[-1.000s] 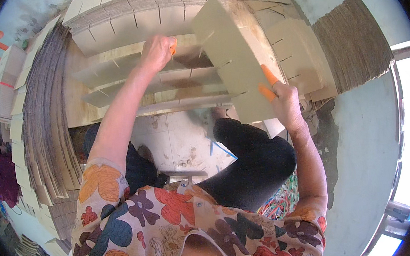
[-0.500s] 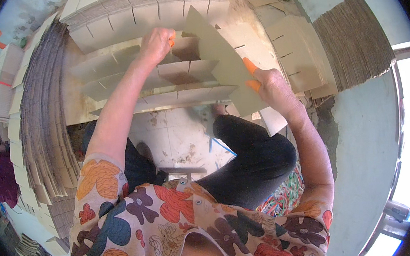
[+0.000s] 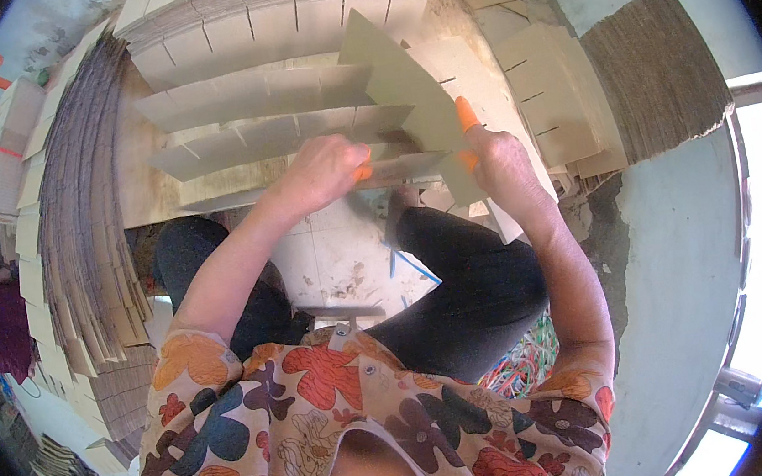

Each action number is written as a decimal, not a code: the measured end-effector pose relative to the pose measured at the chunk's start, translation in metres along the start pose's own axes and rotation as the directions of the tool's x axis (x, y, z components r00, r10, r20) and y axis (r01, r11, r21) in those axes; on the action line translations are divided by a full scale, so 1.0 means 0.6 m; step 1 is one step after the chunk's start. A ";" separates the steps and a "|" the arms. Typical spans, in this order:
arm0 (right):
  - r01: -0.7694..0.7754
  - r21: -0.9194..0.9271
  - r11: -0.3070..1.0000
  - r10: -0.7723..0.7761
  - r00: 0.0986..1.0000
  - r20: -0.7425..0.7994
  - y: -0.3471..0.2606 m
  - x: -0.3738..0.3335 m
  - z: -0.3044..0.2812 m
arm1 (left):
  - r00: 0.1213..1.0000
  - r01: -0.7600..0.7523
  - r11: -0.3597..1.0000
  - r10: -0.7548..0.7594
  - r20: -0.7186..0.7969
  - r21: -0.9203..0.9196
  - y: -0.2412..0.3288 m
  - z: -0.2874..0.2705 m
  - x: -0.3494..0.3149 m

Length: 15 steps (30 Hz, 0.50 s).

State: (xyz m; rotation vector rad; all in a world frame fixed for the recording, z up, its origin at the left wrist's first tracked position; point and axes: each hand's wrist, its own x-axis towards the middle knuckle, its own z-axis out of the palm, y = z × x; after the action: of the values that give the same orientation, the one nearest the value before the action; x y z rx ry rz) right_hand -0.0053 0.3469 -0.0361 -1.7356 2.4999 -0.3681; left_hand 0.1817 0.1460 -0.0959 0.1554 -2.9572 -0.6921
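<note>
My right hand point(image 3: 510, 170), with orange finger covers, grips the near end of a slotted cardboard strip point(image 3: 401, 85) slanting away to the far left. Three more slotted strips stand on edge across the work board: a far one point(image 3: 239, 97), a middle one point(image 3: 239, 143) and a near one point(image 3: 235, 199). Their right ends meet the slanting strip; whether the slots are fully engaged I cannot tell. My left hand point(image 3: 331, 171), also with orange finger covers, is closed at the near strip, its fingertips pinched on the upper edge and partly hidden.
A long row of slotted cardboard point(image 3: 286, 8) lines the back of the board. Tall cardboard stacks stand left point(image 3: 88, 193) and right point(image 3: 659, 73), with flat pieces point(image 3: 560, 97) beside the right one. Colourful straps point(image 3: 525, 357) lie below my right knee. Someone in maroon is at far left.
My left hand has come nearer to me, from the far strip to the near one. My right hand stays at the slanting strip, shifted only slightly.
</note>
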 end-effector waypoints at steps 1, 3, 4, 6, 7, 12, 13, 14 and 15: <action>-0.015 -0.029 0.999 0.015 1.000 0.010 0.004 -0.002 0.001 | 1.000 0.006 1.000 -0.006 -0.020 0.003 -0.004 0.006 -0.004; -0.002 -0.010 1.000 0.002 1.000 0.030 -0.011 -0.008 0.003 | 0.998 0.022 1.000 -0.021 -0.054 0.004 -0.004 0.010 -0.013; 0.003 0.000 1.000 -0.003 0.999 0.040 -0.019 -0.010 0.003 | 0.995 0.011 1.000 -0.013 -0.096 -0.014 -0.004 0.011 -0.015; -0.007 -0.065 0.998 0.013 0.995 0.098 -0.035 -0.009 -0.013 | 0.982 -0.015 0.999 0.005 -0.186 -0.050 -0.004 0.011 -0.013; -0.011 -0.096 0.995 0.023 0.992 0.127 -0.039 -0.010 -0.019 | 0.983 -0.014 0.999 0.006 -0.186 -0.038 -0.007 0.012 -0.010; 0.025 -0.125 0.992 -0.009 0.992 0.127 -0.025 -0.014 -0.024 | 0.988 -0.008 1.000 0.008 -0.153 0.003 -0.022 0.018 -0.006; 0.009 -0.115 0.993 0.005 0.992 0.127 -0.032 -0.015 -0.026 | 0.987 -0.010 1.000 0.009 -0.158 -0.002 -0.021 0.017 -0.007; 0.000 -0.098 0.995 0.013 0.992 0.128 -0.036 -0.017 -0.023 | 0.987 -0.014 1.000 0.013 -0.162 -0.008 -0.017 0.015 -0.009; -0.010 -0.081 0.997 0.020 0.991 0.129 -0.038 -0.018 -0.018 | 0.986 -0.019 1.000 0.017 -0.167 -0.014 -0.013 0.014 -0.010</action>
State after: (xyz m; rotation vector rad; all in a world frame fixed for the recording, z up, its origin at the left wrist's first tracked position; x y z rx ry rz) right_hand 0.0171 0.3512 -0.0213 -1.7077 2.4662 -0.1497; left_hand 0.1873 0.1432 -0.1071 0.1762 -2.7899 -0.6649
